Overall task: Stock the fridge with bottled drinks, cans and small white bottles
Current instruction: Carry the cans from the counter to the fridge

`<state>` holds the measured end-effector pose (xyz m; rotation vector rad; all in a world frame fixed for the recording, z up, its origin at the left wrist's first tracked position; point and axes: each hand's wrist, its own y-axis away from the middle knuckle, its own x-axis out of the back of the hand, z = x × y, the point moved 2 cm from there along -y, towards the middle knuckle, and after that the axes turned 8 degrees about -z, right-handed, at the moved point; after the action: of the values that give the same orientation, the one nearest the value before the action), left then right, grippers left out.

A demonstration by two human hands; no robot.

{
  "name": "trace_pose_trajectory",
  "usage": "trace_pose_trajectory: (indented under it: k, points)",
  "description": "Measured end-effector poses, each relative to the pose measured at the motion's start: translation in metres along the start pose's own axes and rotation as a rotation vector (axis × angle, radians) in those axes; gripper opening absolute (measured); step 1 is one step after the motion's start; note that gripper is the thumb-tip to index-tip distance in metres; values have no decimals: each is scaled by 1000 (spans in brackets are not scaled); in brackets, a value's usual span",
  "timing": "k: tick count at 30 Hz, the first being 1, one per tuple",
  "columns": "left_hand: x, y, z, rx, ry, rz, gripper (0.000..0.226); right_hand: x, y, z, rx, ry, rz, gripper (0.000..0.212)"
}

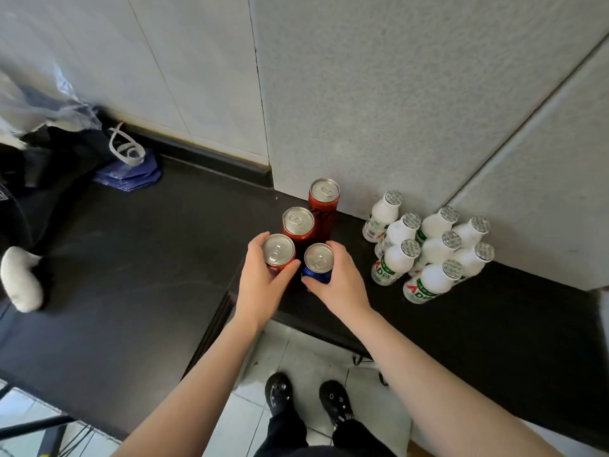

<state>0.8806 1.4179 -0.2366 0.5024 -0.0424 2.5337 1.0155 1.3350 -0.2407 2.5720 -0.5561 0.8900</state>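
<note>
Four cans stand close together on the table (131,258). The front left can (278,249) is in the left hand (260,280). The front right can (319,258) is just beside it, in the right hand (341,280). The middle can (298,221) stands behind those two. The back can (324,191) stands behind that one, near the wall (362,94). The small bottles (435,252) stand in a bunch to the right of the cans, by the wall. A bag (128,174) lies far back on the left. Two shoes (278,390) stand on the floor (296,351) in front of the table.

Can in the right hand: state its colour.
The can is blue with a silver top, gripped by the right hand; the head view shows it.
</note>
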Motion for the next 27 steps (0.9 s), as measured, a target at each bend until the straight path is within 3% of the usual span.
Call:
trace_pose_trajectory:
  k: [14,27]
  points:
    - [55,73,-5,121,98,277,50,18,38,-17,157,-141,-34,66]
    - [73,283,-16,385,217,953,49,-71,98,-83,488,-306,-531,56]
